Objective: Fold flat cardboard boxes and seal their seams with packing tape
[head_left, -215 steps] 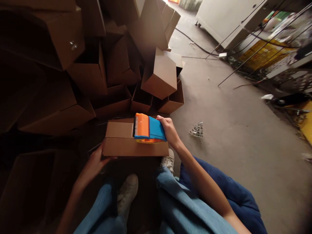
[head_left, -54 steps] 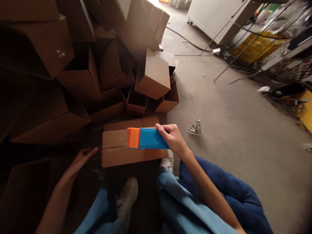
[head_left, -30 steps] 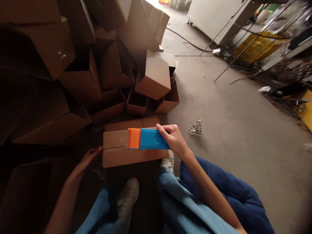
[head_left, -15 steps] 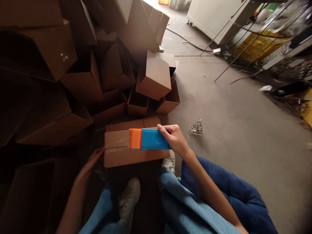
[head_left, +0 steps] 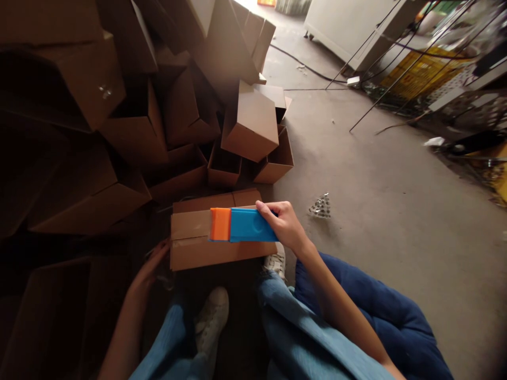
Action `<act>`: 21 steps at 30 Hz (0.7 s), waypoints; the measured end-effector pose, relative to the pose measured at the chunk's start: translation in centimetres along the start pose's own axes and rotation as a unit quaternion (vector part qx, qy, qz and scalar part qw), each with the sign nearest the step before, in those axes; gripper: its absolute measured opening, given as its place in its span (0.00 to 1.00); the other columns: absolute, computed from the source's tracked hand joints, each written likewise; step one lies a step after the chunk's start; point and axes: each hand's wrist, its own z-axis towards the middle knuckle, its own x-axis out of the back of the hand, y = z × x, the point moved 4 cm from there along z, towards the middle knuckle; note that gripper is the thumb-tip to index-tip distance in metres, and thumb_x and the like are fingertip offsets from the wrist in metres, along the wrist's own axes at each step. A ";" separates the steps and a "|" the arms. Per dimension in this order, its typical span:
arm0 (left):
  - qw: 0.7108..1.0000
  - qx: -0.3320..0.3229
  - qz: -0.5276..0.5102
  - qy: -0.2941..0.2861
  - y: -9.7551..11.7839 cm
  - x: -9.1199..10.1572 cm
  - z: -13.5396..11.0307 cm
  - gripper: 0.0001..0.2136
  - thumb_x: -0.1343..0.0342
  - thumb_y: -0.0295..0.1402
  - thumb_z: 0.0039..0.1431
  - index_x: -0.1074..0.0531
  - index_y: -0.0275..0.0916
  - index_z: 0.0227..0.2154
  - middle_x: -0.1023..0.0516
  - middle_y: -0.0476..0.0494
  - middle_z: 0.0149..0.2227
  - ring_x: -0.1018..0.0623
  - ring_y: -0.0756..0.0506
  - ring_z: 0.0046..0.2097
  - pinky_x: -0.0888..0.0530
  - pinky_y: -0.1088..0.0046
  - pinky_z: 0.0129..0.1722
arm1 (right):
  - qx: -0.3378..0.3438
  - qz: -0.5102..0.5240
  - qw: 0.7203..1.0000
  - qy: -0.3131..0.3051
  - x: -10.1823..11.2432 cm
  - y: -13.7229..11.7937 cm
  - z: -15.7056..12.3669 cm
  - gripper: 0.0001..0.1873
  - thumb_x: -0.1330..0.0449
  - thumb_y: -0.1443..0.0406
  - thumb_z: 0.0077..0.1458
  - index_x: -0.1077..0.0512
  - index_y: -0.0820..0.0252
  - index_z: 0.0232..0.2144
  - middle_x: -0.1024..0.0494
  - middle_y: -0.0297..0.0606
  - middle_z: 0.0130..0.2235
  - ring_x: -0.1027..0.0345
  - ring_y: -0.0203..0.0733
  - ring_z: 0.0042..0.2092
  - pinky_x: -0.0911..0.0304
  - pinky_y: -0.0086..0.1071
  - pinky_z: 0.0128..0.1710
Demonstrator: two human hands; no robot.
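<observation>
My right hand (head_left: 283, 224) is closed round the blue end of a blue and orange tape dispenser (head_left: 244, 225), thumb on top. The dispenser lies lengthwise above a long closed cardboard box (head_left: 222, 254), its orange end pointing left. A shiny strip, which looks like clear tape, shows on the box's seam left of the orange end. At the box's left end is my left hand (head_left: 152, 263), in shadow, with its fingers stretched out against or close beside the edge. Whether those fingertips touch the cardboard is hard to make out.
Open cardboard boxes (head_left: 253, 124) are heaped at the front and left. A small patterned clear bag (head_left: 320, 206) lies on the concrete floor to the right. Beside my leg is a dark blue cushion (head_left: 376, 311). A yellow crate (head_left: 422, 74) and thin rods stand at the far right.
My left hand has shifted slightly at the box's left end. The right hand and the tape dispenser have stayed almost where they were.
</observation>
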 end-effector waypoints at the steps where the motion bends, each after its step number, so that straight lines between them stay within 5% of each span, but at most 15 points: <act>1: 1.000 -0.003 -0.020 -0.004 -0.2 0.0 0.2 0.40 0.36 0.68 0.25 0.27 0.42 0.38 0.19 0.36 0.45 0.24 0.30 0.55 0.29 0.57 0.55 | 0.000 -0.001 1.000 0.000 0.0 0.0 0.0 0.31 0.50 0.47 0.63 0.51 0.57 0.16 0.51 0.30 0.21 0.58 0.31 0.25 0.59 0.31 0.25; 10: 0.996 -0.014 -0.091 -0.009 -1.0 -0.3 0.9 0.40 0.31 0.65 0.20 0.26 0.42 0.35 0.19 0.34 0.44 0.28 0.25 0.59 0.35 0.49 0.61 | 0.005 0.003 1.000 0.002 0.1 -0.2 0.0 0.30 0.50 0.47 0.62 0.51 0.57 0.16 0.52 0.30 0.21 0.58 0.31 0.25 0.59 0.31 0.25; 21: 0.995 -0.029 -0.093 -0.028 -0.8 -0.8 0.7 0.35 0.31 0.64 0.26 0.24 0.41 0.33 0.17 0.34 0.42 0.22 0.28 0.51 0.28 0.56 0.51 | 0.007 0.011 1.000 0.004 0.1 -0.2 0.1 0.30 0.49 0.48 0.62 0.51 0.57 0.16 0.51 0.30 0.21 0.58 0.31 0.24 0.59 0.31 0.25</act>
